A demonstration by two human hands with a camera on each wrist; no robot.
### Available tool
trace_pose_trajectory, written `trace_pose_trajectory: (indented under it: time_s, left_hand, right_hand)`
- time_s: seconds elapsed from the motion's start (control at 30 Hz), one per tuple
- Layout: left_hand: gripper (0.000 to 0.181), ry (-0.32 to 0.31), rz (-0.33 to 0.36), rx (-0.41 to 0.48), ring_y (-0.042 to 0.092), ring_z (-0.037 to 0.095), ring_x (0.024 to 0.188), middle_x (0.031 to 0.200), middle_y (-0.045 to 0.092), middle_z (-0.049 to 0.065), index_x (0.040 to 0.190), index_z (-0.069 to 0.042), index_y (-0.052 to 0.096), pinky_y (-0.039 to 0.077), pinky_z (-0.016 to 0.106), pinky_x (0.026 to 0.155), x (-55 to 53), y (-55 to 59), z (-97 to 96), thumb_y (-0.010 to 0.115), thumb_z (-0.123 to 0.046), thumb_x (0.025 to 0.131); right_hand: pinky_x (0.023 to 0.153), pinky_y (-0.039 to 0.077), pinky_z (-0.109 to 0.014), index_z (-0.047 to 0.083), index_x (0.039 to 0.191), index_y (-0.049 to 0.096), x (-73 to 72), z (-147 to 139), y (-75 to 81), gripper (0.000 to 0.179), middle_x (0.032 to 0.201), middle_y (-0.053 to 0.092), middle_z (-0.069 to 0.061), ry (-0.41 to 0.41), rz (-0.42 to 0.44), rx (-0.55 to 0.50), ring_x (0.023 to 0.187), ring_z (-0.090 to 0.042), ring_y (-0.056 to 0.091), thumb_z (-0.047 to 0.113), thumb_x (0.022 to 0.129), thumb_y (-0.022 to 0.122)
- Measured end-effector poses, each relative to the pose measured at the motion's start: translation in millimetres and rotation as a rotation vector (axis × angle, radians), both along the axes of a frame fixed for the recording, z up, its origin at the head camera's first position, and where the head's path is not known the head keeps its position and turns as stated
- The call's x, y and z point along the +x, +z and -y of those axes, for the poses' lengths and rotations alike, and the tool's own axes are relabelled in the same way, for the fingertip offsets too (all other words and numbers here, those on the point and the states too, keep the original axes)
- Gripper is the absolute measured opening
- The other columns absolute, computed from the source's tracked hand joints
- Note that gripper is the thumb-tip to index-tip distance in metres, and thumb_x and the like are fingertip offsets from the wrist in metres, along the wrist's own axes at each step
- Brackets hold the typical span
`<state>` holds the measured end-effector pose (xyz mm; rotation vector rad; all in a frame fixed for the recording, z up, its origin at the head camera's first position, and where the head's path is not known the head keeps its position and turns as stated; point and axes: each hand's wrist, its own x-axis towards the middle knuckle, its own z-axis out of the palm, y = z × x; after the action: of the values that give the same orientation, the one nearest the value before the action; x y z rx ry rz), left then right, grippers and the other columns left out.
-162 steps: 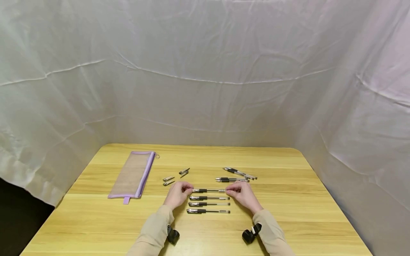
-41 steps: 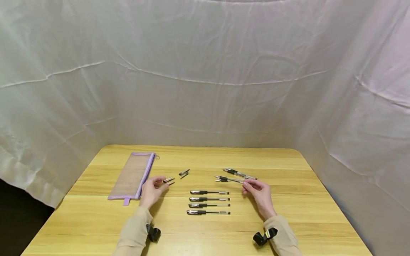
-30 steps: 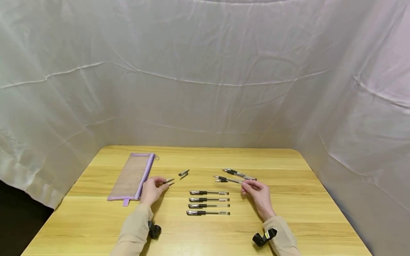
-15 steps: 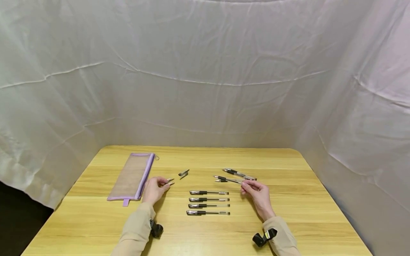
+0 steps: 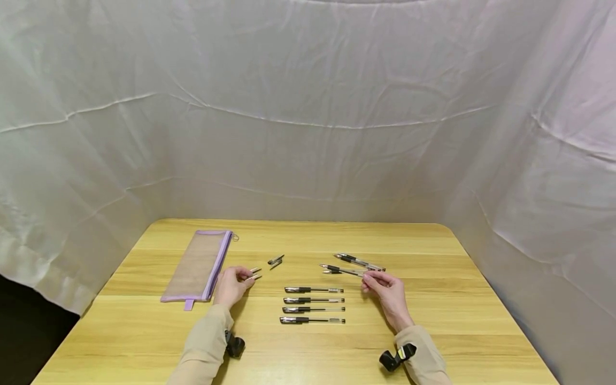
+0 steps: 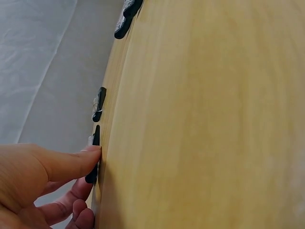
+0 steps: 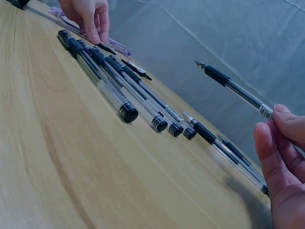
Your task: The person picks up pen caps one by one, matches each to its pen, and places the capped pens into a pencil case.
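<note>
My left hand (image 5: 232,286) is beside the loose pen caps, left of the pen row, pinching a black pen cap (image 6: 96,136) between thumb and fingers close over the table. Just beyond it lies another cap (image 6: 99,104). My right hand (image 5: 387,294) pinches the rear end of an uncapped gel pen (image 7: 238,89), clear barrel and black grip. That pen is raised above the table, its tip pointing left. Under it lies another uncapped pen (image 7: 209,138). Between the hands, several capped pens (image 5: 313,321) lie in parallel, caps to the left.
Two more loose caps (image 5: 276,261) lie further back in the middle. Behind the held pen are more uncapped pens (image 5: 358,261). A purple-edged mesh zip pouch (image 5: 197,264) lies on the left of the wooden table (image 5: 433,342). Grey curtains (image 5: 308,160) hang around the table.
Both hands have left the rearmost capped pen in the row. The left moved left to pinch a cap; the right moved right and lifted an uncapped pen. Over the last half second they barely move.
</note>
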<state>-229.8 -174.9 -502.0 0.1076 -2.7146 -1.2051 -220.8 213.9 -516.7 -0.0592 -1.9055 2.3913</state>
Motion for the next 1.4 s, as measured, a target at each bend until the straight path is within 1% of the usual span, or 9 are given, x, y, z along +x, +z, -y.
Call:
trace_pose_trajectory:
  time_s: [0.13, 0.27, 0.43, 0.63, 0.77, 0.83, 1.07, 1.27, 1.4]
  left_hand:
    - [0.005, -0.001, 0.006, -0.002, 0.062, 0.015, 0.073, 0.082, 0.073, 0.009, 0.086, -0.003, 0.075, 0.048, 0.029, 0.069, 1.4, 2.0, -1.1, 0.078, -0.007, 0.084]
    - [0.005, -0.007, 0.004, -0.027, 0.061, 0.017, 0.074, 0.081, 0.073, 0.008, 0.085, -0.003, 0.074, 0.048, 0.030, 0.071, 3.3, 3.6, -2.5, 0.076, -0.007, 0.086]
    - [0.004, -0.016, -0.021, -0.048, 0.066, 0.024, 0.080, 0.084, 0.074, 0.011, 0.087, -0.003, 0.076, 0.052, 0.038, 0.077, 5.8, 5.2, -4.4, 0.073, -0.005, 0.089]
    - [0.011, -0.021, 0.021, 0.006, 0.067, 0.030, 0.094, 0.097, 0.074, 0.015, 0.098, -0.001, 0.074, 0.052, 0.048, 0.090, 8.3, 6.8, -7.4, 0.067, -0.008, 0.094]
    - [0.013, -0.019, 0.038, 0.041, 0.066, 0.027, 0.094, 0.097, 0.073, 0.013, 0.104, -0.002, 0.071, 0.051, 0.047, 0.091, 11.0, 8.0, -11.7, 0.064, -0.011, 0.097]
    - [0.013, -0.023, 0.028, 0.059, 0.065, 0.026, 0.092, 0.097, 0.072, 0.013, 0.105, -0.002, 0.071, 0.051, 0.044, 0.088, 12.3, 8.5, -14.4, 0.063, -0.010, 0.098]
    - [0.015, -0.045, -0.037, 0.172, 0.064, 0.021, 0.092, 0.101, 0.072, 0.015, 0.108, -0.001, 0.070, 0.050, 0.032, 0.084, 13.6, 7.3, -25.7, 0.064, -0.008, 0.097]
    - [0.017, -0.062, -0.082, 0.339, 0.060, 0.010, 0.084, 0.103, 0.073, 0.017, 0.109, 0.001, 0.072, 0.049, 0.017, 0.076, 13.4, 8.1, -35.1, 0.068, -0.007, 0.094]
    - [0.020, -0.102, -0.093, 0.441, 0.064, 0.011, 0.082, 0.101, 0.073, 0.022, 0.112, 0.004, 0.071, 0.050, 0.016, 0.074, 15.9, 10.5, -41.9, 0.068, -0.005, 0.094]
  right_hand:
    - [0.068, 0.061, -0.025, -0.023, 0.117, 0.058, -0.2, 0, -0.9, 0.038, 0.088, 0.077, -0.013, 0.006, -0.002, -0.006, 0.071, -0.013, 0.072, -0.002, 0.088, 0.072]
    - [0.067, 0.061, -0.024, -0.025, 0.120, 0.055, -0.2, 0, -1.6, 0.042, 0.087, 0.077, -0.012, 0.013, -0.008, -0.004, 0.071, -0.012, 0.072, -0.001, 0.088, 0.072]
    - [0.066, 0.061, -0.024, -0.024, 0.118, 0.057, -0.5, 1, -1.9, 0.040, 0.087, 0.077, -0.012, 0.010, -0.022, 0.006, 0.071, -0.012, 0.072, 0.000, 0.089, 0.072]
    - [0.067, 0.061, -0.024, -0.025, 0.118, 0.057, -0.4, 3, -0.9, 0.039, 0.087, 0.077, -0.012, 0.015, -0.020, -0.001, 0.071, -0.012, 0.071, -0.003, 0.089, 0.071]
    - [0.067, 0.061, -0.024, -0.025, 0.120, 0.055, 0.2, 4, -0.3, 0.041, 0.087, 0.077, -0.012, 0.021, -0.018, 0.006, 0.071, -0.012, 0.071, -0.002, 0.090, 0.070]
    - [0.067, 0.061, -0.024, -0.025, 0.121, 0.054, 0.5, 5, -0.1, 0.042, 0.087, 0.077, -0.012, 0.026, -0.018, 0.011, 0.071, -0.011, 0.071, -0.002, 0.090, 0.070]
    - [0.067, 0.061, -0.024, -0.025, 0.118, 0.056, 0.9, 9, 1.3, 0.040, 0.087, 0.077, -0.012, 0.029, -0.028, 0.019, 0.072, -0.012, 0.071, -0.001, 0.090, 0.071]
    - [0.067, 0.061, -0.024, -0.023, 0.116, 0.059, 0.8, 13, 2.5, 0.036, 0.088, 0.077, -0.012, 0.043, -0.048, 0.025, 0.073, -0.012, 0.071, -0.001, 0.090, 0.071]
    - [0.067, 0.061, -0.024, -0.020, 0.113, 0.062, 0.9, 15, 3.0, 0.031, 0.088, 0.077, -0.012, 0.049, -0.055, 0.018, 0.072, -0.012, 0.072, -0.002, 0.090, 0.070]
